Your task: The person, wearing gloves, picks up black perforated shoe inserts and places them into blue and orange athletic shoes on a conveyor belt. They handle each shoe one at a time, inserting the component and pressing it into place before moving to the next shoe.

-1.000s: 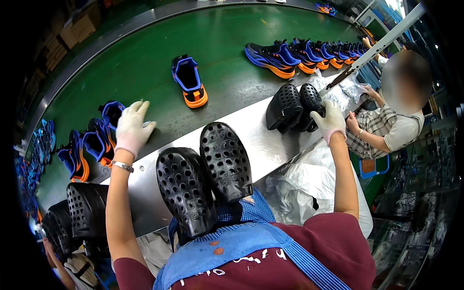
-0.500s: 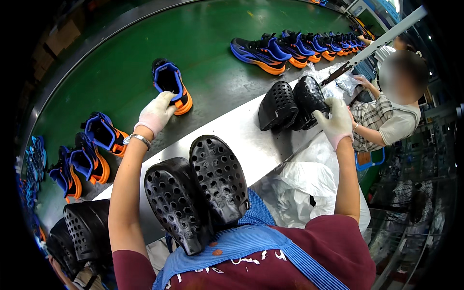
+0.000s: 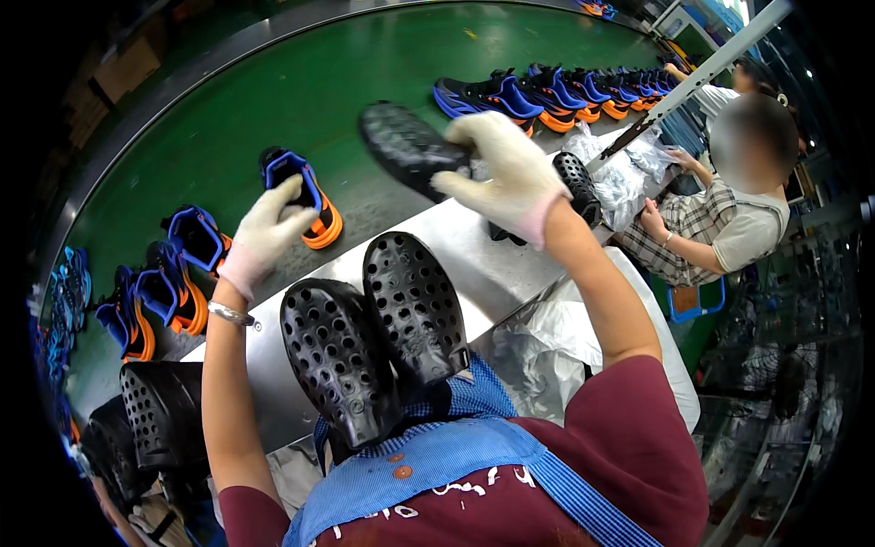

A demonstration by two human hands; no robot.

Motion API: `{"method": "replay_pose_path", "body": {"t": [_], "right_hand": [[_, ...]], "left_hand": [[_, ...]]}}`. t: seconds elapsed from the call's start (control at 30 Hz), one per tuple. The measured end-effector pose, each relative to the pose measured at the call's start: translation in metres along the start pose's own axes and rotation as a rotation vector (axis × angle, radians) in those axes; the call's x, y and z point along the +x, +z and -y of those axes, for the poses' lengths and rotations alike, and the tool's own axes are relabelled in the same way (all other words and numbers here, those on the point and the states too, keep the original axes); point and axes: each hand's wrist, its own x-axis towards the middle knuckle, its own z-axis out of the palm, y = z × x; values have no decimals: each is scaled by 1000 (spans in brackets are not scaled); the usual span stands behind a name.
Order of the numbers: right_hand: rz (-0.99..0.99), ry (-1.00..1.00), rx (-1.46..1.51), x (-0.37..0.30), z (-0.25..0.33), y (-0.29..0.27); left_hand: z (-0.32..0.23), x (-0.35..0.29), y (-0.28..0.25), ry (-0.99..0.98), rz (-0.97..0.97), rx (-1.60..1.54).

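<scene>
My left hand (image 3: 272, 223), in a white glove, grips the heel of a black, blue and orange sneaker (image 3: 326, 232) between thumb and fingers. The sneaker stands on the green surface, its opening facing up. In my gloved right hand (image 3: 506, 173) is a black plastic shoe last (image 3: 401, 141), raised above the far edge of the metal ledge and blurred by motion. Another black last (image 3: 574, 178) with holes rests to the right of that hand. Close to my body, two perforated lasts (image 3: 335, 360) (image 3: 415, 305) stand side by side.
A row of matching sneakers (image 3: 497, 96) runs off to the far right, with several more (image 3: 196, 242) at the left. More perforated lasts (image 3: 159, 415) lie by my left arm. A co-worker (image 3: 720, 201) sits at the right beside clear plastic bags (image 3: 624, 178); a metal bar (image 3: 693, 82) slants overhead.
My right hand has lifted a last off the ledge and carried it left, over the green surface. My left hand and the sneaker have shifted slightly left and nearer.
</scene>
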Motion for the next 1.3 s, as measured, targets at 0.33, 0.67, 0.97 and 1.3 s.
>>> {"method": "replay_pose_path", "body": {"t": [0.33,0.67,0.97,1.3], "right_hand": [[221,-248,376,49,103,46],[518,-25,-63,62,133,66],[832,198,-148,103,93,90],[918,129,-312,163,96,162]], "left_hand": [[-10,-53,-13,77,179,-1402],[3,-66,-10,64,-78,-1250],[63,-48,11,55,-279,54],[80,-7,35,-84,-262,346]]}}
